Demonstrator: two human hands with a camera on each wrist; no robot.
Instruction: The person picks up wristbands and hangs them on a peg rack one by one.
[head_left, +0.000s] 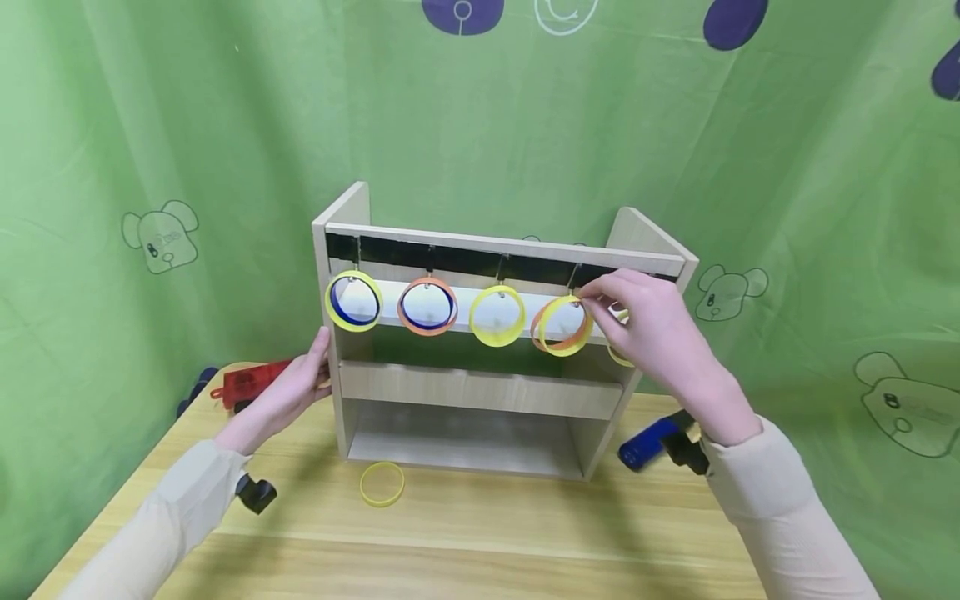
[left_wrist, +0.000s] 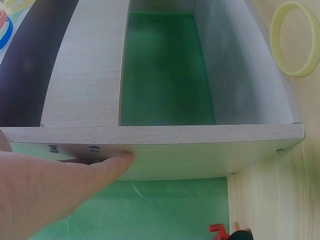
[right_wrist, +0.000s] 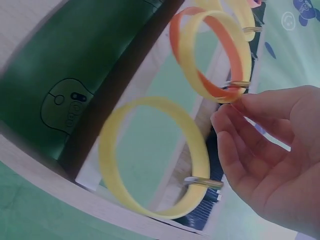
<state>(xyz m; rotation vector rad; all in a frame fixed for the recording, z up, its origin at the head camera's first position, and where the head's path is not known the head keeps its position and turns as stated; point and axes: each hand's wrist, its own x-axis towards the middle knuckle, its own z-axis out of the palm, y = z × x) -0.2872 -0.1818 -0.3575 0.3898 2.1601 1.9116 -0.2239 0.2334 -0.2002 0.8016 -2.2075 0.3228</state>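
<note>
A pale wooden shelf unit [head_left: 480,392] stands on the table, with a row of hooks along a black strip under its top edge. My right hand [head_left: 648,321] pinches the upper rim of a yellow ring [right_wrist: 187,55] between thumb and forefinger. This ring hangs at the fourth hook with an orange ring [right_wrist: 175,35]. On the fifth hook, partly behind my hand in the head view, is another yellow ring [right_wrist: 107,155]. My left hand [head_left: 296,383] rests against the unit's left side panel [left_wrist: 185,162], its thumb lying straight along the panel; some fingers are hidden.
The first hook bears a yellow and a blue ring, the second an orange ring [head_left: 427,332] and a blue one, the third yellow. One loose yellow ring [head_left: 382,503] lies in front. A red object [head_left: 251,385] lies left, a blue cylinder [head_left: 648,446] right.
</note>
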